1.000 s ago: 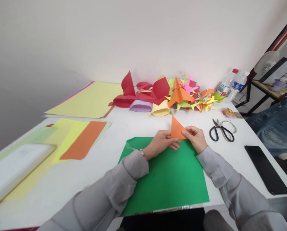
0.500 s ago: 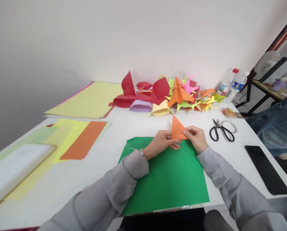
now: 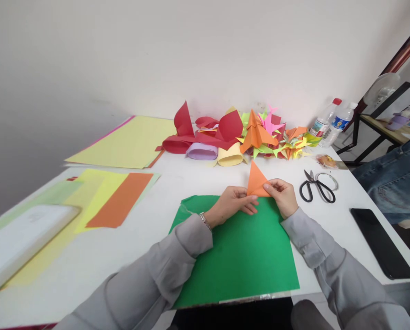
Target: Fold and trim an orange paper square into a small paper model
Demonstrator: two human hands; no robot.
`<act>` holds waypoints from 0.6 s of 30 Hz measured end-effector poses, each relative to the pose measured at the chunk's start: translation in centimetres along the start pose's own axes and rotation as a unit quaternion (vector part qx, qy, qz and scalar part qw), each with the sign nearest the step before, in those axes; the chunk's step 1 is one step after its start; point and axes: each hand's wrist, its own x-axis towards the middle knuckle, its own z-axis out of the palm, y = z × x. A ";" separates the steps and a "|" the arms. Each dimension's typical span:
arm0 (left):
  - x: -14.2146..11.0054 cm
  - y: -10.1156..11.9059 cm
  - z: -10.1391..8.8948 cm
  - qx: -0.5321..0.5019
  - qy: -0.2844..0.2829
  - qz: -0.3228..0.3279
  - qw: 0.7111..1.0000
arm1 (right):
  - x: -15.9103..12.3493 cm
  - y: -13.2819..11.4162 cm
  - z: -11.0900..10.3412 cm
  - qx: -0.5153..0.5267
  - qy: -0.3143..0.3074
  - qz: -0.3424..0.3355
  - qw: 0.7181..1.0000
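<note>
Between my two hands is a folded orange paper, a triangle with its point up and away from me. My right hand pinches its lower right corner, the thumb lying on top. At the lower left edge, my left hand grips the paper between thumb and fingers. Both hands are just above the far edge of a green paper sheet, which lies flat on the table in front of me. The fingers behind the orange paper are partly hidden.
Folded paper shapes are heaped against the wall. Scissors and a black phone lie to the right, with plastic bottles behind. Coloured paper and a white object lie left. A person in jeans is at the right.
The orange paper has shifted slightly right and away from me, and its tilt has changed a little. Both hands keep hold of it in nearly the same place.
</note>
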 end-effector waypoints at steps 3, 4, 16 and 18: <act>0.0 0.0 -0.1 -0.001 0.002 -0.005 1.000 | 0.0 0.1 0.0 0.006 -0.005 0.003 1.000; 0.0 -0.1 -0.1 -0.002 0.001 -0.005 1.000 | 0.0 0.1 0.0 0.007 -0.006 0.006 1.000; -0.1 0.0 -0.1 -0.015 -0.005 0.002 1.000 | -0.1 0.1 0.0 0.004 -0.002 0.016 1.000; -0.1 0.0 -0.1 -0.013 -0.006 0.001 1.000 | -0.1 0.1 -0.1 0.004 -0.002 0.017 1.000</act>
